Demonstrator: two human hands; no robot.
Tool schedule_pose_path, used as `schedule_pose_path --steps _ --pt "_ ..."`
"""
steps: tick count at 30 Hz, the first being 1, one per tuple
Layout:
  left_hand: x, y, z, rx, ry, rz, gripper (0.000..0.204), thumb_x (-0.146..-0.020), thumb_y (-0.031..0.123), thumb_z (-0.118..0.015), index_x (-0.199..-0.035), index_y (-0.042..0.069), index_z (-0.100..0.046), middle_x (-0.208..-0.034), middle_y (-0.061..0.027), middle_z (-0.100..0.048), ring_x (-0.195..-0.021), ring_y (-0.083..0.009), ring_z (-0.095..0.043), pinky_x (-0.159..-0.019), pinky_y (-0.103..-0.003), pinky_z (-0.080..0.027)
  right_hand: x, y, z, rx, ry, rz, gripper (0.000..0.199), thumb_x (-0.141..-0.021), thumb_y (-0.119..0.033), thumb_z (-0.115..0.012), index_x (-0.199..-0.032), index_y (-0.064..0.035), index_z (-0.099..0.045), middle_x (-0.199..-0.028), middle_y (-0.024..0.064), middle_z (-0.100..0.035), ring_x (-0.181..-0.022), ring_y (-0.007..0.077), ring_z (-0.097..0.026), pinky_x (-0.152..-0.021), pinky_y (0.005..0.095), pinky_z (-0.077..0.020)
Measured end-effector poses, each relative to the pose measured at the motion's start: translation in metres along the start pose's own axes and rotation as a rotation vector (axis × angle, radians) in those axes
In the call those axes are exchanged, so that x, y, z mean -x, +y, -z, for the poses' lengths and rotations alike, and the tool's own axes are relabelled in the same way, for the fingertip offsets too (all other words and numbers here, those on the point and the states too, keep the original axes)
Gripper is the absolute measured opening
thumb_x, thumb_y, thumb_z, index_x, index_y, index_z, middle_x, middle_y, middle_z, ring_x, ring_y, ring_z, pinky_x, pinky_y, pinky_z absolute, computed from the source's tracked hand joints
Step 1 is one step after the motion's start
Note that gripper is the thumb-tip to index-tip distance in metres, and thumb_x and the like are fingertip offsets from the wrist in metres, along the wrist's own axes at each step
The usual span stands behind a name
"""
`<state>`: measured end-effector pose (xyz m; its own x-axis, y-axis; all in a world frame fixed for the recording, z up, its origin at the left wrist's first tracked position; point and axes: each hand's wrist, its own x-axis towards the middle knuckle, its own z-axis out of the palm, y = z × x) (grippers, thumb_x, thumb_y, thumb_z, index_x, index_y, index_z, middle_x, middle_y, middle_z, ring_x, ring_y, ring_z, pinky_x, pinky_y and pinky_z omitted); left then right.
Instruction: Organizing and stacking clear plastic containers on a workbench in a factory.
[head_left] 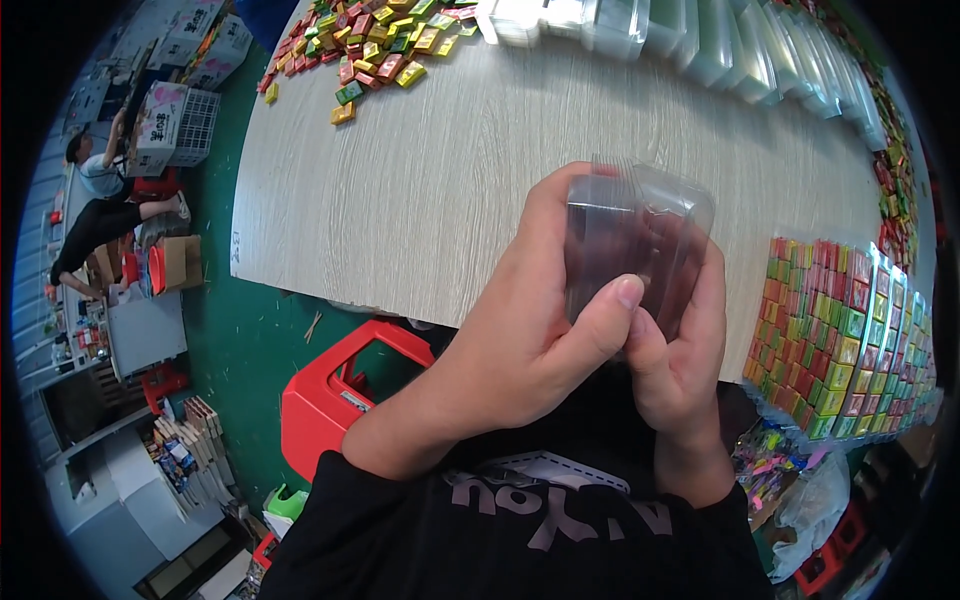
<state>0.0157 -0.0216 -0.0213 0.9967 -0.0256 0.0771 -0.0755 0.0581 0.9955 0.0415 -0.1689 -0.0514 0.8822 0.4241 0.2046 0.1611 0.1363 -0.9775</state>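
Over the table's near edge, a clear plastic box (603,222) with ribbed, rounded edges is held up between my two hands. My left hand (525,325) wraps its left side, with the thumb lying across the near face. Around the right side curl the fingers of my right hand (690,365), and its thumb presses beside the left one. Both hands are closed on the box. The dark red tone seen through its walls looks like my fingers behind it. Part of its lower end is hidden by my thumbs.
Small red, yellow and green wrapped pieces (385,50) lie heaped at the far left of the pale wooden table (400,190). Clear plastic boxes (740,55) stand in a row at the back right. Packed rows of wrapped pieces (825,335) sit right. A red stool (315,400) is left; a person (100,180) is beyond.
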Motion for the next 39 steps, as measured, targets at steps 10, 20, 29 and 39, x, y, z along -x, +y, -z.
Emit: schedule_pose_path --steps 10,20,29,39 --pt "0.0007 0.0012 -0.0024 0.051 0.012 0.014 0.057 -0.09 0.014 -0.054 -0.133 -0.007 -0.023 -0.118 -0.0191 -0.05 -0.112 -0.024 -0.053 -0.096 -0.034 -0.041 0.0009 -0.0011 0.0005 -0.147 0.007 -0.057 0.057 -0.086 -0.014 -0.06 -0.132 0.005 -0.032 -0.121 0.0169 -0.053 -0.109 0.0229 -0.056 -0.092 0.0327 -0.0438" --pt "0.0036 0.0042 -0.0009 -0.011 -0.008 0.01 0.057 -0.09 0.016 -0.054 -0.133 -0.007 -0.023 -0.119 -0.0199 -0.047 -0.111 -0.0252 -0.053 -0.095 -0.034 -0.041 0.0044 0.0023 0.0022 -0.085 0.04 -0.042 0.051 -0.087 -0.011 -0.05 -0.132 0.0067 -0.033 -0.114 0.0161 -0.056 -0.104 0.0198 -0.056 -0.09 0.0324 -0.0441" --pt "0.0049 -0.0008 -0.003 -0.007 0.003 0.001 0.059 -0.09 0.016 -0.055 -0.133 -0.008 -0.022 -0.121 -0.0218 -0.045 -0.113 -0.0275 -0.051 -0.097 -0.036 -0.04 0.002 0.0007 -0.0022 -0.065 0.012 0.027 0.057 -0.085 -0.015 -0.056 -0.133 0.0054 -0.032 -0.117 0.0175 -0.056 -0.106 0.0229 -0.058 -0.091 0.0335 -0.0447" --pt "0.0065 0.0013 -0.0013 0.049 -0.016 -0.011 0.06 -0.091 0.019 -0.056 -0.133 -0.007 -0.023 -0.123 -0.0206 -0.043 -0.116 -0.0269 -0.048 -0.099 -0.036 -0.037 0.0035 0.0016 0.0009 -0.173 -0.058 0.014 0.062 -0.084 -0.011 -0.062 -0.134 0.0038 -0.028 -0.12 0.0166 -0.052 -0.108 0.022 -0.056 -0.091 0.0329 -0.0443"
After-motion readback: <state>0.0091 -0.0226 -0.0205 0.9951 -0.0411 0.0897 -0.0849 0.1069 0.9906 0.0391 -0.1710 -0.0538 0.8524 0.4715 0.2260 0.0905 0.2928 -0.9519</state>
